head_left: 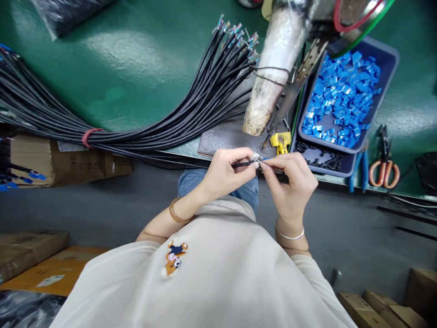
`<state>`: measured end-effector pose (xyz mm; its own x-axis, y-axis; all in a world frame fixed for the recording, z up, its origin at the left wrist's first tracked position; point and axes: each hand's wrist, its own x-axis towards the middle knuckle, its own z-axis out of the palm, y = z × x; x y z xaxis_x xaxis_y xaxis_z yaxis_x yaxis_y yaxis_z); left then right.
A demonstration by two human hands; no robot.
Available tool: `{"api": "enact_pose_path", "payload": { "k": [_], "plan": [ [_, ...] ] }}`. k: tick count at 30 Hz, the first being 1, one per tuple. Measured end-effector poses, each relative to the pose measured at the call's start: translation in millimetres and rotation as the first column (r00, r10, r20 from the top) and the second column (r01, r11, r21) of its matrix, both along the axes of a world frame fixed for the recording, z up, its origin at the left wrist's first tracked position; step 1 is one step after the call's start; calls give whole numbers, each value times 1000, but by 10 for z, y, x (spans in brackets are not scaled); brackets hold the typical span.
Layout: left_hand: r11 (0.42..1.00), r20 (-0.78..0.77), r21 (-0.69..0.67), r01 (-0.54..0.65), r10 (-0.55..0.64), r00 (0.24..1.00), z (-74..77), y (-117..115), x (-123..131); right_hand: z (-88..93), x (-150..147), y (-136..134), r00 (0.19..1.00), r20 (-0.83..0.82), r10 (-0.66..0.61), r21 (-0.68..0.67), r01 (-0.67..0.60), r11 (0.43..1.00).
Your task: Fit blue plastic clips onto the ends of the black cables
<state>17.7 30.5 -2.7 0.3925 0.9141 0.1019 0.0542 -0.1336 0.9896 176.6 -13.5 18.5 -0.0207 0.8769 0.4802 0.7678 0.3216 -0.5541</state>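
Observation:
My left hand is closed around the end of a black cable, just in front of the bench edge. Fingertips of my right hand pinch the thin wires that come out of that cable end. A bit of blue shows by the fingertips, too small to make out. To the left lies a thick bundle of black cables, with stripped, coloured wire ends fanned out at the back. Just beyond my right hand sits a yellow tool.
A blue-grey tray of blue connectors rests over another tray with small black parts. Blue-handled pliers and orange-handled scissors lie to the right. A wrapped white tube hangs over the bench. Cardboard boxes stand at left.

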Motion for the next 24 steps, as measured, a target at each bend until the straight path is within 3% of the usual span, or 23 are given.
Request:
{"api": "enact_pose_path", "payload": {
  "k": [6,8,13,15,18,24],
  "plan": [
    [992,-33,122,41,-37,999,1,-8,-52,28,27,-2,977,179,112,-159,-84,984],
    [991,-9,117,58,-57,998,11,-13,-60,28,43,1,984,133,118,-158,-97,983],
    [999,101,-26,24,-21,995,5,-27,-27,18,49,-27,970,-232,-66,-94,45,995],
    [997,141,-81,8,4,990,-8,-24,-8,9,27,-39,978,-191,-79,-11,79,997],
    [995,172,-96,-16,32,985,-25,-8,15,-26,-21,-36,997,-80,-20,95,28,995],
    [994,140,-59,-93,101,985,-30,18,49,-117,-91,0,996,-86,-26,159,40,986]
  ]
}}
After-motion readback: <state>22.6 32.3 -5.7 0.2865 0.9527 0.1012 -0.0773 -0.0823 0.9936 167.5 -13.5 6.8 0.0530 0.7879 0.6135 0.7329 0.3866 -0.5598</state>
